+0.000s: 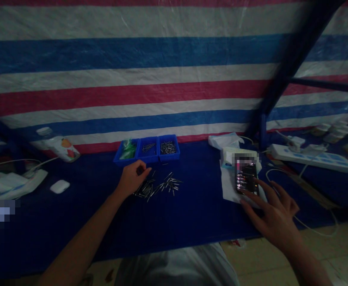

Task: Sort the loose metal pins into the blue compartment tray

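Observation:
My left hand [133,176] is closed, thumb against curled fingers, just above the left part of a loose pile of thin metal pins [169,183]. Anything in its pinch is too small to make out. At the right, a smartphone [245,176] with a lit, partly blurred screen lies propped on white paper. My right hand [277,214] reaches over its lower right side with fingers spread, fingertips at the screen. Behind the pile stand three joined blue bins: one with a green bag [128,149], one with a few pins [148,148], one fuller of small metal parts [168,147].
On the left are a plastic bottle [62,147], a white earbud case [59,186] and a white cable. A power strip [312,157] with plugs lies at the right, its cable looping past the table edge. Striped sheeting [162,59] and a slanted blue post [290,59] stand behind.

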`<state>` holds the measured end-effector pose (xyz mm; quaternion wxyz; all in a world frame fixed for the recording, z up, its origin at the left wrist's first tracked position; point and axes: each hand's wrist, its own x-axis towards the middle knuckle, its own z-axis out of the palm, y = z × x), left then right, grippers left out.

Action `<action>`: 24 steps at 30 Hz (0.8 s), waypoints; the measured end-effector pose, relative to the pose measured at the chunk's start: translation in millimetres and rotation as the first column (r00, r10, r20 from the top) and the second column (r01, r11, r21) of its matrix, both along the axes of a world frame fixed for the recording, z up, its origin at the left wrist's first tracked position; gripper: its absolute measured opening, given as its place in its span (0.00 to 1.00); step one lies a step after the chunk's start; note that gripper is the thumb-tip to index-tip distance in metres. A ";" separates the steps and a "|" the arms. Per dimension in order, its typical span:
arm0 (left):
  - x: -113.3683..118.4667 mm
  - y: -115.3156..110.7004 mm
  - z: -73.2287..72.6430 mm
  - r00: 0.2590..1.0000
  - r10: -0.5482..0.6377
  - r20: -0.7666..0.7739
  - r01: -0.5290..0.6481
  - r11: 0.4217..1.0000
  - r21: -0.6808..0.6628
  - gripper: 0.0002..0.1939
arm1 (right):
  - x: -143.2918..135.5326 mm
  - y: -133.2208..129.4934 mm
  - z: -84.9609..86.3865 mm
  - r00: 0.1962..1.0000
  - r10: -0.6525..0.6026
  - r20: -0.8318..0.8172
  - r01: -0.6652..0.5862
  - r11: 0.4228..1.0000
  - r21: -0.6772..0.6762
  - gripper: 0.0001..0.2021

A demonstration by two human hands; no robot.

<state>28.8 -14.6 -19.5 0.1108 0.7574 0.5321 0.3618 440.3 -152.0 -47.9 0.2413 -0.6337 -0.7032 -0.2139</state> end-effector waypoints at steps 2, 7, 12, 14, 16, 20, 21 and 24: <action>-0.5 0.3 -0.5 1.000 0.002 0.003 -0.002 1.000 0.000 0.13 | -0.2 0.0 -0.1 0.999 0.004 -0.038 -0.003 0.999 0.035 0.17; -0.9 0.2 0.6 1.000 -0.009 0.008 0.009 1.000 0.011 0.13 | 1.4 0.0 -2.4 0.997 0.014 -0.074 -0.009 0.998 0.061 0.15; 1.0 -0.8 2.1 1.000 -0.018 0.007 0.018 1.000 0.011 0.13 | 16.4 23.8 -0.2 0.994 -0.099 -0.057 0.097 0.995 -0.024 0.17; 1.8 -0.8 1.3 1.000 -0.012 0.006 0.012 1.000 -0.006 0.12 | 14.1 43.4 10.8 0.990 -0.132 -0.057 0.130 0.990 -0.047 0.20; 2.4 -0.6 0.2 1.000 -0.012 0.011 0.012 1.000 -0.026 0.11 | -3.4 64.6 29.9 0.988 -0.133 -0.083 0.135 0.991 0.008 0.21; 3.0 -1.2 -0.1 0.998 -0.037 0.046 0.040 0.997 -0.065 0.10 | -80.9 101.5 74.7 0.945 0.295 -0.142 -0.300 0.954 -0.015 0.18; 3.2 -1.8 0.6 0.997 -0.042 0.059 0.047 0.996 -0.071 0.10 | -103.2 109.6 82.1 0.890 0.427 -0.159 -0.443 0.893 -0.084 0.17; 3.4 -3.6 3.1 0.994 -0.043 0.099 0.049 0.997 -0.063 0.08 | -159.0 132.6 86.5 0.716 0.646 -0.263 -0.696 0.688 -0.206 0.16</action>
